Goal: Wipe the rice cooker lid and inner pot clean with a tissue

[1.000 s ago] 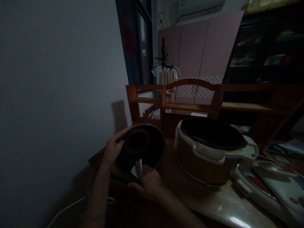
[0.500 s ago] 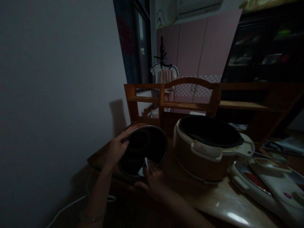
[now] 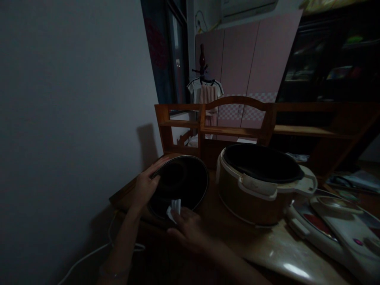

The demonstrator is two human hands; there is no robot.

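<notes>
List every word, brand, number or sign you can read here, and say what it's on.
No text can be read.
Pale plastic appliance lid with red panel: any lettering too dim and blurred.
Round brown cooker with white rim: nothing legible.
Round black pot: nothing legible.
White wall-mounted air conditioner: nothing legible.
</notes>
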